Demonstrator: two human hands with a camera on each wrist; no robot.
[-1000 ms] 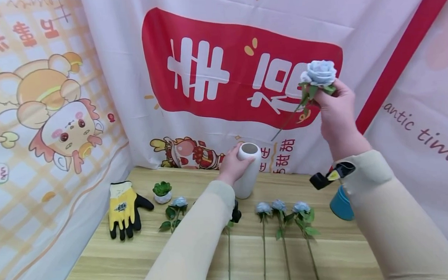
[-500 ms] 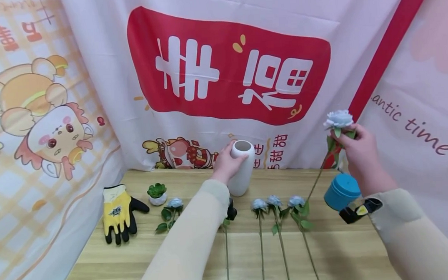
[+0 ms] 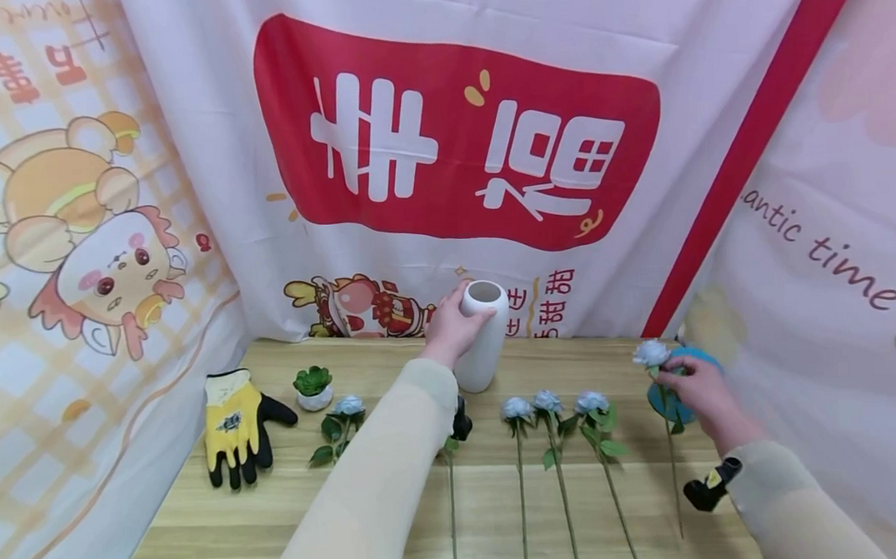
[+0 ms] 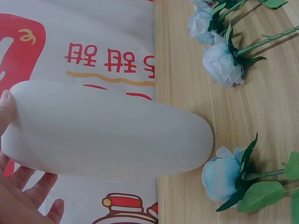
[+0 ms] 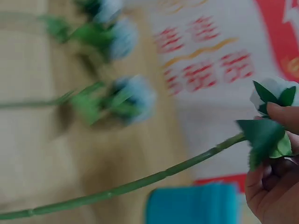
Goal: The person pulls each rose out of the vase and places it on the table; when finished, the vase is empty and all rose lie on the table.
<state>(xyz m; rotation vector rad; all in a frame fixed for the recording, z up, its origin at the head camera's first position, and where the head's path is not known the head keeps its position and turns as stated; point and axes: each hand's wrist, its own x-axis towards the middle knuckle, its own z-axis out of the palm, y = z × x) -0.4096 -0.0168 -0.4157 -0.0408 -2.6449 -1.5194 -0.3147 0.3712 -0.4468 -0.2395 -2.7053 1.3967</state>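
Note:
A tall white vase [image 3: 484, 350] stands upright at the back of the table. My left hand [image 3: 453, 327] grips it near the mouth, thumb on one side and fingers on the other. In the left wrist view the smooth vase [image 4: 107, 130] spans the frame. My right hand [image 3: 699, 387] pinches an artificial pale blue rose [image 3: 651, 353] just under its bloom. The rose's green stem [image 5: 140, 182] hangs down toward the table's right side. Behind that hand a blue canister [image 3: 659, 402] is partly hidden.
Several more blue roses [image 3: 592, 402] lie on the wooden table [image 3: 473, 512], stems toward me. Another rose [image 3: 348, 405] is partly hidden by my left sleeve. At left are a yellow-black work glove [image 3: 237, 426] and a small potted succulent [image 3: 313, 387]. Printed cloth [image 3: 210, 156] hangs behind.
My right hand has brought the rose from high up, before the cloth, down to the right side of the table. The left hand keeps its grip on the vase.

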